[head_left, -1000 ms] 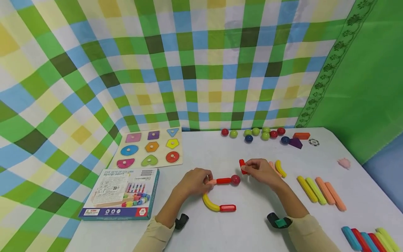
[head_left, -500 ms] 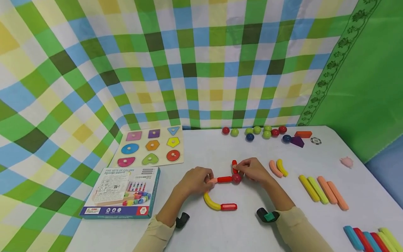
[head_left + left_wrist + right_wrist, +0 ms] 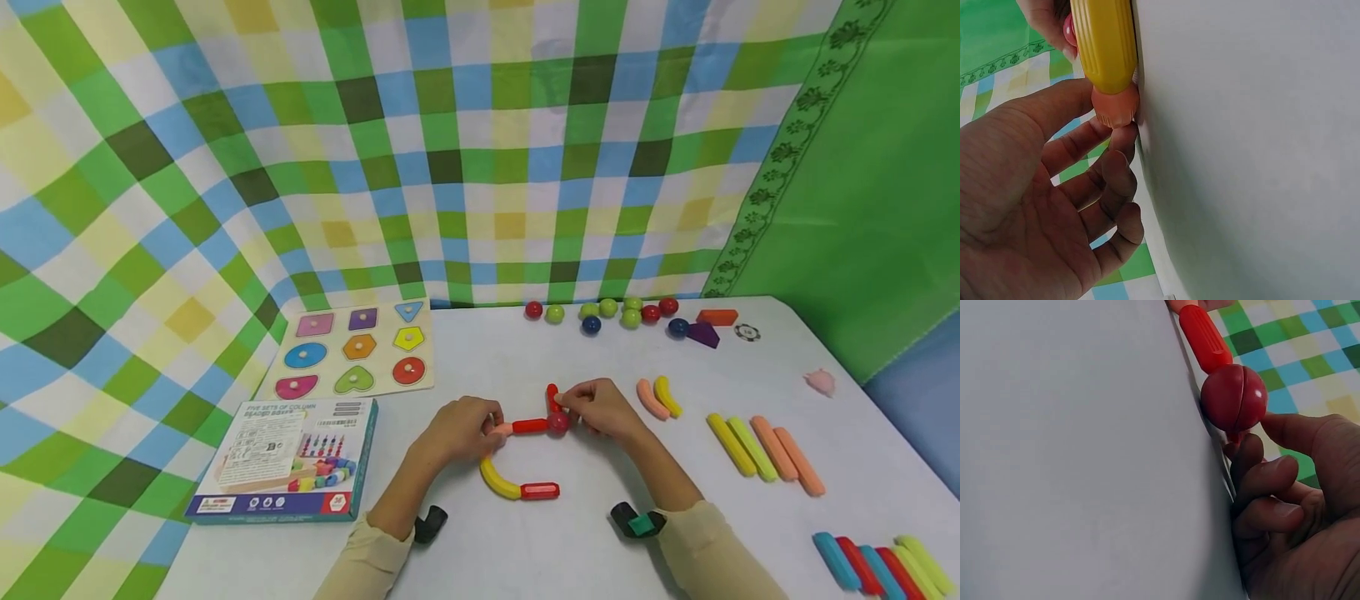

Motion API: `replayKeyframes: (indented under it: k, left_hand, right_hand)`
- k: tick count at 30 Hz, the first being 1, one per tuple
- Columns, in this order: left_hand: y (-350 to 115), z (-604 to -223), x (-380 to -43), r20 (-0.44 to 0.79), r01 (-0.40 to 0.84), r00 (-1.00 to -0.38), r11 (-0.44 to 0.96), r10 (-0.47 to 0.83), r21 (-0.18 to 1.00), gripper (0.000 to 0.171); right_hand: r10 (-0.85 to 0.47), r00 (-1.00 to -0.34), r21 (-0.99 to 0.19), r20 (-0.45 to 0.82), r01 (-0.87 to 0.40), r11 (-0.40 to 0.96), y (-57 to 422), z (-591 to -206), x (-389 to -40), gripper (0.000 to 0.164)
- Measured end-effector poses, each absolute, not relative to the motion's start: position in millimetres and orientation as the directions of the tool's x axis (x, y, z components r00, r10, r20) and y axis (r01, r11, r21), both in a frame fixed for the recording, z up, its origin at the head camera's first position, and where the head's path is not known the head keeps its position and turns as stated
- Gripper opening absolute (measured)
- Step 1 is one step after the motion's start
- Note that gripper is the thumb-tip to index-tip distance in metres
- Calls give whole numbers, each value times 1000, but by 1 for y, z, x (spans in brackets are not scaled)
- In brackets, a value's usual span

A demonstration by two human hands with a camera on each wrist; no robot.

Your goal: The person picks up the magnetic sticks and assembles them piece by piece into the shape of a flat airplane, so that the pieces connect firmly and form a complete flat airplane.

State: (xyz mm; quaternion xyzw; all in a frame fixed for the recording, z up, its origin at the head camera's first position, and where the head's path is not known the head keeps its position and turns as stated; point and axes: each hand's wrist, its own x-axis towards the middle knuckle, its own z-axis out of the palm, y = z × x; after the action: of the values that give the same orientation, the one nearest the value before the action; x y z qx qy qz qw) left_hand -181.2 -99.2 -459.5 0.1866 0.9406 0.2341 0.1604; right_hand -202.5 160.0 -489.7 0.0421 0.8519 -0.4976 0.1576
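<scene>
Forearms reach forward over the white table (image 3: 525, 550), left hand (image 3: 467, 427) pinching the salmon piece (image 3: 1116, 107) beyond the yellow arc (image 3: 497, 481); right hand (image 3: 600, 410) pinches a red stick (image 3: 552, 398) at the red ball (image 3: 557, 423); farther, loose balls (image 3: 631, 318).

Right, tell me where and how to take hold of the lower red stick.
I'd pinch the lower red stick near its right end, thumb and fingertip across its long sides, coming from the right. It lies flat on the table, straight and slim; its left end meets the yellow curve, while its right end is free.
</scene>
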Motion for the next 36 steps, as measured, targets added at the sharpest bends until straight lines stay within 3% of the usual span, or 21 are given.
replayKeyframes:
  k: [16, 27, 31, 36]
  left_hand:
    - [-108, -456, -179, -203, 278, -885, 826, 419, 491, 18]
    - [-110, -455, -179, -221, 257, -889, 838, 400, 481, 19]
    - [-110, -455, -178, -229, 253, -885, 831, 406, 495, 19]
    - [-110, -457, -178, -221, 263, -886, 833, 408, 487, 19]
  right_hand:
    - [49, -984, -824, -168, 168, 541, 226, -464, -170, 45]
    - [187, -978, -652, -88, 198, 732, 284, -448, -137, 46]
    - [198, -974, -553, -106, 223, 802, 314, -442, -103, 48]
    - [259, -926, -423, -273, 358, 833, 353, -450, -61, 54]
